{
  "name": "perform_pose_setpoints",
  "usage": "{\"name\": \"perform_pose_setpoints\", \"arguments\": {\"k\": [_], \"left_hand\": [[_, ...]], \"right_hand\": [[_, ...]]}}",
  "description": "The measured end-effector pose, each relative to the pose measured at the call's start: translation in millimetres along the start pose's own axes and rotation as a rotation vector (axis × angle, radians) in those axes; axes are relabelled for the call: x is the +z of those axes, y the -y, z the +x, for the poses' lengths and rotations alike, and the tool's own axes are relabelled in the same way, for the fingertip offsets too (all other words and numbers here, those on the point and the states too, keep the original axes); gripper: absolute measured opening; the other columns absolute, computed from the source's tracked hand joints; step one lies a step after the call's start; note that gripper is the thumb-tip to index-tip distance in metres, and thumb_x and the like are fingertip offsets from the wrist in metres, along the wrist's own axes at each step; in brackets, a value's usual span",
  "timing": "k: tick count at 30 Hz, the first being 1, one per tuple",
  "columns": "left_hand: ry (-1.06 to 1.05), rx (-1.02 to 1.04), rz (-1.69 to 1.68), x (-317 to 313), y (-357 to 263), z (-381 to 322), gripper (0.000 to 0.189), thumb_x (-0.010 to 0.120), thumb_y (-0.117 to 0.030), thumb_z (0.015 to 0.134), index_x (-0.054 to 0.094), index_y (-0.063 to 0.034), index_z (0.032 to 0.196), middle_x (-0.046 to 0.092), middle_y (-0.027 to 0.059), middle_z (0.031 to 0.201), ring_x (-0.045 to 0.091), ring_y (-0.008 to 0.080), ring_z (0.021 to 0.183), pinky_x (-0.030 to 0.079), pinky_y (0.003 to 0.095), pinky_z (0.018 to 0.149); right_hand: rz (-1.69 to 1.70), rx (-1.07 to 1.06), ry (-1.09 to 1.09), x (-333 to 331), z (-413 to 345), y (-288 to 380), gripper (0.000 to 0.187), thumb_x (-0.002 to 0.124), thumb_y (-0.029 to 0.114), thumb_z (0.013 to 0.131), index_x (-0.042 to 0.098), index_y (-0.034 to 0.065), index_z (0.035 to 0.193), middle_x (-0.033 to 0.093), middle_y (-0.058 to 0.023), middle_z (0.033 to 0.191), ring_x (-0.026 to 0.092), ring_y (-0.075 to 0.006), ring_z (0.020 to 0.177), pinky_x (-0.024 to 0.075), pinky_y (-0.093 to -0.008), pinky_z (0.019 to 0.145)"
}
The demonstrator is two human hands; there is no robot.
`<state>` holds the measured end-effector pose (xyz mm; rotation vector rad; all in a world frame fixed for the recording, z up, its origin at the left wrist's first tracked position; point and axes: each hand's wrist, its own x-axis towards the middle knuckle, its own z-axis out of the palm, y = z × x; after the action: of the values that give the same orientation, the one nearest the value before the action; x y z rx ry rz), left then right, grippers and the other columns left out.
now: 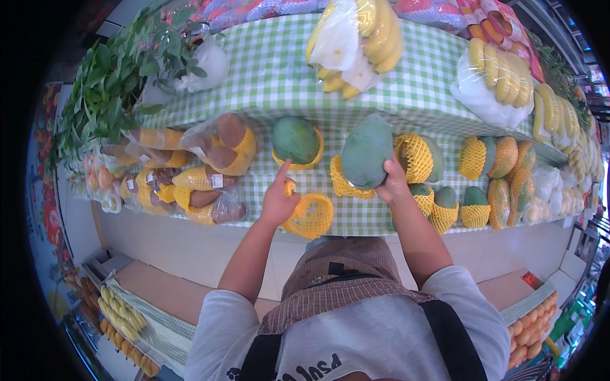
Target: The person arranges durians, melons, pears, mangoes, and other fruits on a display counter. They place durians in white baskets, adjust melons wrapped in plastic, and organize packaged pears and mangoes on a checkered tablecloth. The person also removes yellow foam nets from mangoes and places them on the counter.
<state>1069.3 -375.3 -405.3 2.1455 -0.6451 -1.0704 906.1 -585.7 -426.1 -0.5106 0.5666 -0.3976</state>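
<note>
My right hand grips a large green papaya by its lower right side. Just below that fruit, a yellow foam net lies on the checked cloth. My left hand points its index finger at the lower edge of another green papaya, which rests in a yellow foam net. An empty yellow foam net hangs from the curled fingers of my left hand. To the right of my right hand lies a papaya with a yellow net around part of it.
Bagged brown fruits in yellow nets lie at the left. Smaller netted papayas stand at the right. Wrapped bananas rest on the raised step of the green checked tablecloth. A leafy plant spreads at the upper left.
</note>
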Motion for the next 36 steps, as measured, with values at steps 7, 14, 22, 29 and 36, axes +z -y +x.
{"name": "perform_pose_setpoints", "arguments": {"k": [7,14,22,29,36], "left_hand": [[0.226,0.070,-0.056,49,-13,25,0.071,0.057,-0.010,0.067,0.028,-0.0136,0.132,0.059,0.0164,0.092,0.057,0.0340,0.086,0.045,0.0389,0.075],[0.288,0.072,0.278,58,-14,30,0.051,0.058,-0.015,0.069,0.044,-0.0091,0.117,0.057,0.0178,0.101,0.056,0.0335,0.089,0.045,0.0411,0.075],[-0.141,0.175,0.042,68,-36,47,0.060,0.058,-0.009,0.068,0.035,-0.0081,0.124,0.054,0.0177,0.109,0.053,0.0339,0.097,0.043,0.0386,0.081],[-0.129,0.073,-0.252,78,-25,46,0.067,0.056,-0.007,0.067,0.031,-0.0042,0.129,0.051,0.0177,0.115,0.051,0.0290,0.105,0.039,0.0336,0.088],[-0.767,0.034,-0.757,26,17,19,0.057,0.044,0.006,0.071,0.030,-0.0036,0.126,0.047,0.0120,0.112,0.047,0.0228,0.103,0.043,0.0335,0.082]], "right_hand": [[-0.041,-0.005,-0.045,1,11,-41,0.085,0.074,0.032,0.061,0.028,0.0115,0.129,0.042,-0.0070,0.121,0.043,-0.0244,0.111,0.0384,-0.0408,0.093],[-0.075,-0.032,-0.105,-3,6,-38,0.085,0.075,0.029,0.061,0.026,0.0106,0.129,0.039,-0.0072,0.122,0.041,-0.0235,0.113,0.0370,-0.0400,0.093],[-0.453,-0.403,-0.204,5,31,-34,0.098,0.079,0.028,0.053,0.022,0.0035,0.128,0.036,-0.0125,0.122,0.038,-0.0258,0.113,0.0336,-0.0384,0.095],[-1.135,-0.644,-0.375,6,45,-58,0.097,0.079,0.030,0.046,0.030,0.0042,0.125,0.034,-0.0167,0.121,0.037,-0.0318,0.113,0.0332,-0.0402,0.095],[-1.221,-0.610,-0.397,15,51,-72,0.096,0.080,0.022,0.048,0.028,0.0053,0.127,0.032,-0.0178,0.121,0.035,-0.0345,0.112,0.0321,-0.0404,0.096]]}}
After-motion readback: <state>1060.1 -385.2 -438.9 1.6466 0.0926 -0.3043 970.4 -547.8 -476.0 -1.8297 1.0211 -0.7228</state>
